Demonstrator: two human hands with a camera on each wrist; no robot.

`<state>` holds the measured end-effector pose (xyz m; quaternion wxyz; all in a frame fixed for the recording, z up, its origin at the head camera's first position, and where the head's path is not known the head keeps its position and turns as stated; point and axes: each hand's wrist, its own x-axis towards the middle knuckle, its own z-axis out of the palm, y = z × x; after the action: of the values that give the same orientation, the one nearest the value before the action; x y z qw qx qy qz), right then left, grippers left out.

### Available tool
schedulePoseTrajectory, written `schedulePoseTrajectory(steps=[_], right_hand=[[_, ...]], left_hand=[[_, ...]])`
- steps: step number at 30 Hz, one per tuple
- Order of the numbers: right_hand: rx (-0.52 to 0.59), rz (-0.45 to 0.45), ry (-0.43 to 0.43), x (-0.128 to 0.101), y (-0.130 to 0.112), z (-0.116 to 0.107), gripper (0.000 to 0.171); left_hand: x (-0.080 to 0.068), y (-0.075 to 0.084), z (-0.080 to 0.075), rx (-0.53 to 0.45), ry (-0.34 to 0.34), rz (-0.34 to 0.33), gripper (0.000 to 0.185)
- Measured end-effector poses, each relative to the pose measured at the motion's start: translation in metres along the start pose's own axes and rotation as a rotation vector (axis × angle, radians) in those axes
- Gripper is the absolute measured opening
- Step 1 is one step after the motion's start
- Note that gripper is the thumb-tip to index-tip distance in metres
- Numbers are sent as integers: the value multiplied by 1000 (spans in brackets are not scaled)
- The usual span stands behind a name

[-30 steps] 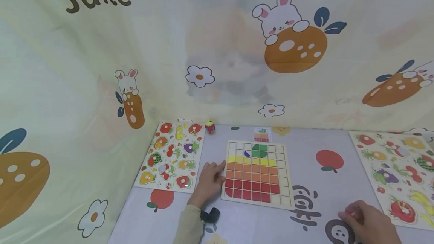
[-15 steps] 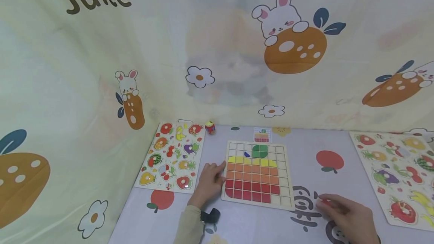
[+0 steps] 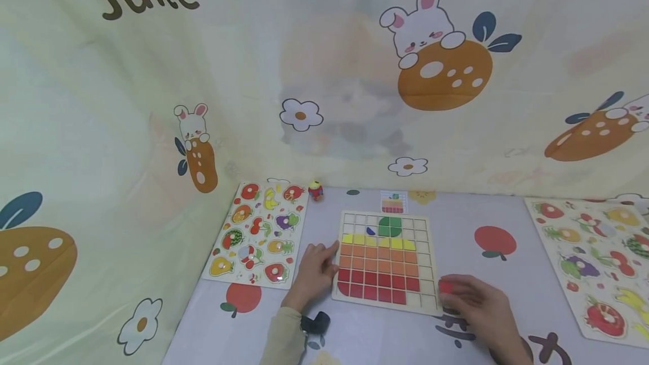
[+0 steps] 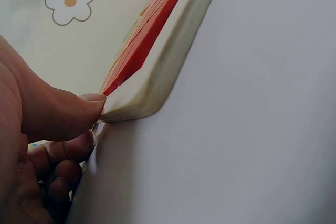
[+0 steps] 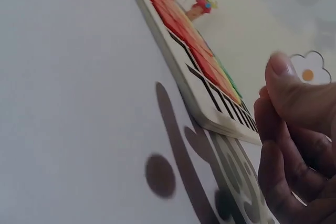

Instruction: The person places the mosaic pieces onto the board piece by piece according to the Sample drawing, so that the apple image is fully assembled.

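Observation:
The wooden grid board (image 3: pixel 427 263) lies on the table, with rows of red, orange and yellow tiles, a green leaf shape (image 3: pixel 389 227) and a small blue piece (image 3: pixel 370 231) set in it. My left hand (image 3: pixel 314 275) rests at the board's left edge. Its thumb (image 4: pixel 79 111) touches the board's side near a corner, and the index finger lies farther up that edge. Just off the board's lower right side, my right hand (image 3: pixel 476 300) pinches a red square tile (image 3: pixel 445 286) between thumb and fingers. In the right wrist view the thumb and fingers hide most of that tile.
A small pattern card (image 3: pixel 393 202) lies behind the board, and a small toy figure (image 3: pixel 315 190) stands to its left. One fruit puzzle board (image 3: pixel 210 271) is on the left, another (image 3: pixel 588 328) on the right. A printed curtain (image 3: pixel 345 72) hangs behind.
My right hand has moved left from beside the right fruit puzzle to the grid board's right edge, carrying the red tile. My left hand has stayed at the board's edge.

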<state>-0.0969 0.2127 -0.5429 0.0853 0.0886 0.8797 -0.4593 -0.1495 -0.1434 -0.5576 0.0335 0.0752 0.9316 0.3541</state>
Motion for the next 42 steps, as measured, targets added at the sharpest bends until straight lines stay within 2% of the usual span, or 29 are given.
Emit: schedulePoseTrajectory(steps=[6,10,17,23,28,32,36,42], right_hand=[[-63,-169,-6,1,-10,12,38],[-107,-220,-8,2,-13,19,36],[-153,-248,-18,4,-15,30,41],[-219,-304,26,6,-17,35,42],[-222,-259,0,6,-17,34,48],[-210,-228,-18,7,-17,30,41],[-210,-249,-8,8,-16,31,29],[-224,-310,20,8,-17,33,26]], left_hand=[[0,0,0,-1,2,-1,56],[-1,-1,1,-1,-1,-7,56],[-1,-2,3,0,0,-1,56],[-1,-4,4,5,-5,-3,56],[0,-5,5,4,0,2,56],[1,-6,5,4,3,7,56],[1,-6,5,4,2,1,56],[0,-3,4,3,-3,-12,56]])
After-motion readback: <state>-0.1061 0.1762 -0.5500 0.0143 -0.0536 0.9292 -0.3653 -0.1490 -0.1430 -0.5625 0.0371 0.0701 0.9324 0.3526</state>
